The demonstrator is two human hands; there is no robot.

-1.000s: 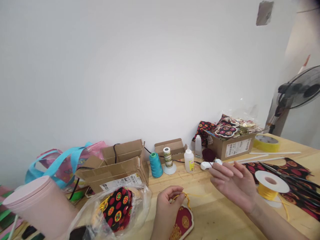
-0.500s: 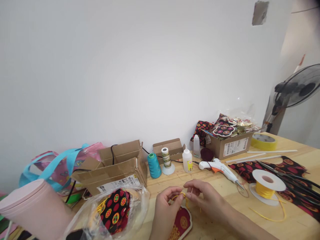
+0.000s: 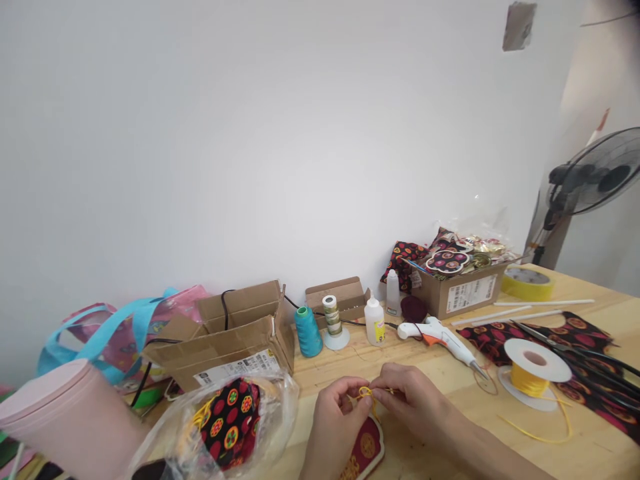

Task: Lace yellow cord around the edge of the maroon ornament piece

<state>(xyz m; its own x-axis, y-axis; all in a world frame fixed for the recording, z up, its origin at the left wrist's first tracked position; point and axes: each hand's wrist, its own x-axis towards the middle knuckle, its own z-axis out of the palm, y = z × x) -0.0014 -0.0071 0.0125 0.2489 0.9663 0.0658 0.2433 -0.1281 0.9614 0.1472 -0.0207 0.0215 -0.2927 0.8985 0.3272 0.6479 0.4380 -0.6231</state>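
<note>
Above the wooden table (image 3: 415,460), my left hand (image 3: 336,423) pinches a yellow cord (image 3: 367,392) between thumb and fingers. Close beside it, my right hand (image 3: 407,398) grips the same cord, its thumb and fingertips pressed together. Small loops of the cord show between the two hands. A strand runs down to a dark red fabric piece (image 3: 369,442) with a gold pattern and a cream border, lying below my hands and partly covered by the left one. The exact form of the loop or knot is too small to make out.
A spool of yellow cord (image 3: 530,381) and black scissors (image 3: 575,353) lie at right on patterned cloth (image 3: 590,330). A white glue gun (image 3: 445,340), glue bottle (image 3: 375,321) and teal thread cone (image 3: 309,332) stand behind. A plastic bag (image 3: 280,413) and pink bin (image 3: 75,420) are left.
My right hand has closed its fingers and shifted slightly down, drawing in the cord. The loops between my hands have changed shape. My left hand stays nearly in place.
</note>
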